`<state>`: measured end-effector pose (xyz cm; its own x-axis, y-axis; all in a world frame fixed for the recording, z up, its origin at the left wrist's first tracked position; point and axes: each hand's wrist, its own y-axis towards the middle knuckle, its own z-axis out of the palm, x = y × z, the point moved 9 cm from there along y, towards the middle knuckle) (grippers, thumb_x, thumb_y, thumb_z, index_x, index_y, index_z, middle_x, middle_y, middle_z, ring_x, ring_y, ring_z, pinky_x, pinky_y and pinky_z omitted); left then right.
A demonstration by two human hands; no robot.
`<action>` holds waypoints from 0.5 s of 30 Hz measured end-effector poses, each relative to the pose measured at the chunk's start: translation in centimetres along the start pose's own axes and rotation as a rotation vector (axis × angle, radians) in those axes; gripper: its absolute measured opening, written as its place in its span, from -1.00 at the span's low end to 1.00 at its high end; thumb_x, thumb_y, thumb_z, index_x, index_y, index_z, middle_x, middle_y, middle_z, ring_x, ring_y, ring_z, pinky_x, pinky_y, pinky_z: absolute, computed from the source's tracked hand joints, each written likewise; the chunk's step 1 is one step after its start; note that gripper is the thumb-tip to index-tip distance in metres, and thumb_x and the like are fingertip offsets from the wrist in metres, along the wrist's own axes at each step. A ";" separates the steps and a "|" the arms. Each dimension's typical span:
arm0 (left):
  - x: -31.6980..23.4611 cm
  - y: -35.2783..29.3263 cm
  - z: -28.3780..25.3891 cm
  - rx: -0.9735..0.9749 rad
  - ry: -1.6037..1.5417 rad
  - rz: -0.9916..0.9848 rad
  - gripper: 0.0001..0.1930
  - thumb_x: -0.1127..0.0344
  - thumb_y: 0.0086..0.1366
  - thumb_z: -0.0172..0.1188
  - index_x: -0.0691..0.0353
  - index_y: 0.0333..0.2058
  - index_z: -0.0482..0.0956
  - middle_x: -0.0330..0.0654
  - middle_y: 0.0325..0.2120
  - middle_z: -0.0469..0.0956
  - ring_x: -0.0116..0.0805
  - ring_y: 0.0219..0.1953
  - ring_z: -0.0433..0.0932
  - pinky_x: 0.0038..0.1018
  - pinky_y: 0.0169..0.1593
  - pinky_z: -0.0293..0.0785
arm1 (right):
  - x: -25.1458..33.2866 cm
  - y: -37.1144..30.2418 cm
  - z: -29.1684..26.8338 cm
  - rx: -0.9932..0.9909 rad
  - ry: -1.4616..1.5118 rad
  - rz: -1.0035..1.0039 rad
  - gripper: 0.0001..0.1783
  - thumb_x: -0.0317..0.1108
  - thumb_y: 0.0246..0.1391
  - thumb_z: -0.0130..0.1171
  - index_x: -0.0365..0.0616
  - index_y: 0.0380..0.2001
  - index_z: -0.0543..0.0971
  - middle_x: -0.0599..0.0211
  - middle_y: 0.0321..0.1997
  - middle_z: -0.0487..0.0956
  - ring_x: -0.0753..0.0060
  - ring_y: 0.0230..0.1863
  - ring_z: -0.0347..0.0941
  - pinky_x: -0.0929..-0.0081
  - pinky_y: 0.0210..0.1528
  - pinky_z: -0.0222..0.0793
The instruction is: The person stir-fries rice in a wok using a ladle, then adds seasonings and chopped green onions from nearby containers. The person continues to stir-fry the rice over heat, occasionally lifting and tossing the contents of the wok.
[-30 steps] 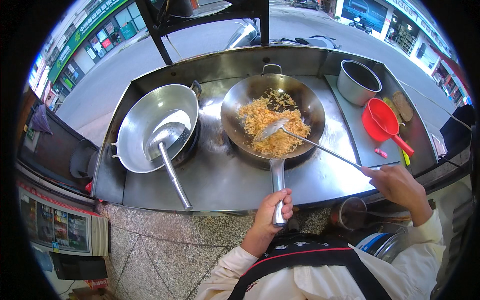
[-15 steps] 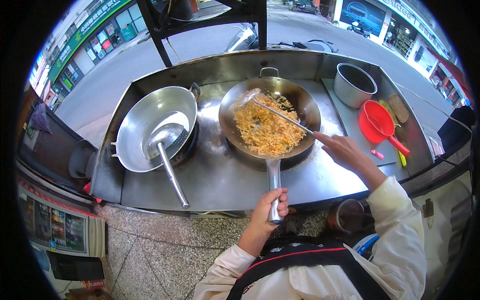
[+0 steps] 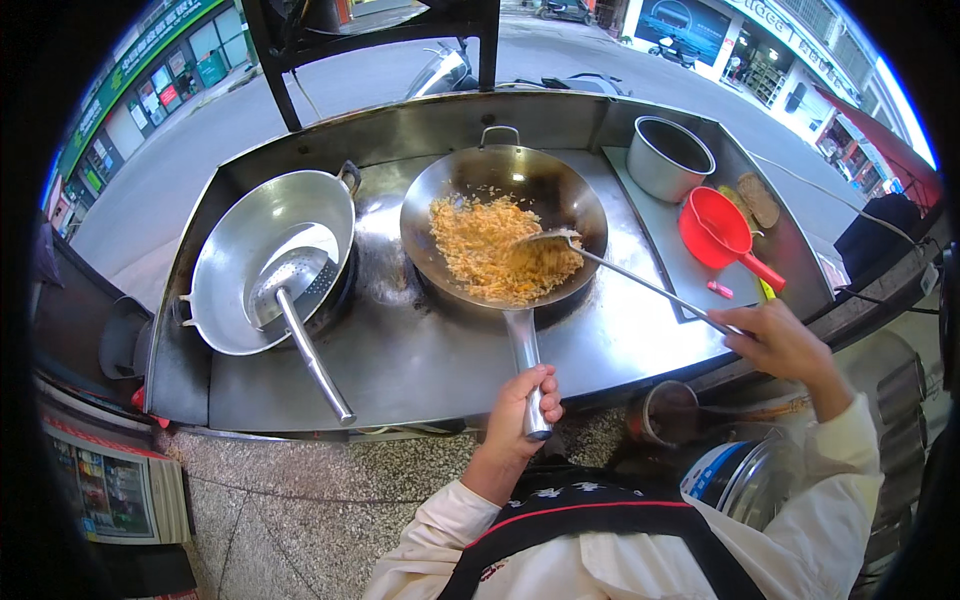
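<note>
My left hand (image 3: 524, 408) is wrapped round the metal handle of a wok (image 3: 440, 190) that sits over a burner. Fried rice (image 3: 482, 240) covers the left and near part of the wok's bowl. In my right hand (image 3: 778, 343) is the long thin handle of a wok ladle (image 3: 655, 287), held at its far end, out over the steel top's right side. The ladle's head is down in the rice near the wok's right side, its bowl partly buried in grains.
On the left stands a second metal wok (image 3: 220, 250) with a perforated strainer ladle (image 3: 305, 275) in it, its handle jutting toward me. To the right, a grey board (image 3: 650, 205) bears a deep pot (image 3: 655, 180) and a red plastic dipper (image 3: 712, 240). A raised metal wall edges the cooktop.
The ladle's head has gone from the wok's far left to its right side, and my right hand has drawn back toward the right. Rice has shifted inside the wok; my left hand keeps its grip.
</note>
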<state>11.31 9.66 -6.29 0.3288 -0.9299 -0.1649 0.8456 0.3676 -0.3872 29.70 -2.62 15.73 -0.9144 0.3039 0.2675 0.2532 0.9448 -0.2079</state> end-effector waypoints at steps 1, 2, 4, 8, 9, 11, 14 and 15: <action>-0.1 0.0 0.0 -0.002 0.006 0.003 -0.81 0.38 0.21 0.09 0.34 -0.25 0.39 -0.27 -0.58 0.38 -0.52 -0.67 0.31 -0.61 -0.66 0.26 | 0.6 -1.2 -1.0 0.032 -0.011 0.018 -0.60 -0.51 -0.04 0.08 -0.18 -0.05 0.49 -0.01 -0.43 0.55 0.00 -0.43 0.47 0.23 -0.32 0.36; -0.1 0.0 0.1 0.009 0.007 -0.004 -0.82 0.38 0.21 0.09 0.34 -0.25 0.38 -0.25 -0.57 0.38 -0.51 -0.66 0.32 -0.59 -0.65 0.27 | 2.0 -1.8 -1.9 0.017 -0.004 -0.037 -0.61 -0.51 -0.04 0.09 -0.17 -0.06 0.49 -0.01 -0.42 0.55 -0.01 -0.42 0.48 0.24 -0.31 0.36; 0.0 0.1 0.1 0.017 0.000 -0.017 -0.83 0.38 0.22 0.08 0.34 -0.27 0.36 -0.22 -0.56 0.37 -0.48 -0.64 0.33 -0.55 -0.62 0.30 | 3.6 -1.9 -1.7 0.061 -0.034 -0.075 -0.60 -0.50 -0.04 0.10 -0.18 -0.05 0.50 0.00 -0.48 0.52 0.03 -0.47 0.46 0.23 -0.36 0.34; -0.1 0.0 0.2 0.030 0.015 -0.002 -0.83 0.38 0.22 0.08 0.34 -0.28 0.36 -0.22 -0.57 0.37 -0.50 -0.64 0.33 -0.56 -0.62 0.30 | 2.1 2.1 2.4 0.016 -0.311 0.075 -0.64 -0.48 0.00 0.07 -0.14 -0.07 0.50 -0.02 -0.41 0.54 -0.02 -0.36 0.46 0.13 -0.28 0.33; -0.1 -0.1 0.1 0.026 0.020 0.001 -0.83 0.38 0.22 0.08 0.35 -0.28 0.36 -0.23 -0.57 0.37 -0.50 -0.64 0.34 -0.56 -0.63 0.30 | 2.6 3.6 3.2 -0.083 -0.238 -0.023 -0.66 -0.48 0.02 0.05 -0.15 -0.07 0.50 -0.02 -0.41 0.54 -0.02 -0.35 0.46 0.15 -0.29 0.33; -0.2 -0.1 0.1 0.010 0.032 0.009 -0.82 0.37 0.21 0.10 0.34 -0.27 0.37 -0.24 -0.58 0.38 -0.51 -0.65 0.33 -0.58 -0.64 0.28 | 0.9 5.7 4.1 -0.180 -0.060 -0.062 -0.67 -0.47 0.06 0.02 -0.17 -0.06 0.49 -0.02 -0.43 0.53 -0.01 -0.38 0.45 0.20 -0.33 0.33; -0.1 -0.2 0.0 -0.017 0.016 0.004 -0.80 0.37 0.20 0.12 0.34 -0.25 0.40 -0.28 -0.58 0.39 -0.52 -0.67 0.31 -0.60 -0.68 0.25 | -2.4 7.5 4.4 -0.228 0.212 -0.029 -0.69 -0.49 0.10 -0.02 -0.20 -0.06 0.47 0.06 -0.51 0.51 0.19 -0.56 0.43 0.35 -0.44 0.34; -0.1 -0.2 0.0 -0.019 0.014 0.009 -0.81 0.37 0.21 0.12 0.34 -0.25 0.40 -0.27 -0.58 0.39 -0.52 -0.67 0.31 -0.59 -0.67 0.25 | -3.5 8.3 4.9 -0.221 0.247 0.054 -0.69 -0.47 0.11 -0.02 -0.21 -0.06 0.47 0.11 -0.53 0.50 0.26 -0.59 0.41 0.38 -0.48 0.33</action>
<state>11.11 9.70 -6.24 0.3303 -0.9264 -0.1809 0.8343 0.3762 -0.4031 33.42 3.53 8.49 -0.8004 0.3491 0.4873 0.3861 0.9221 -0.0265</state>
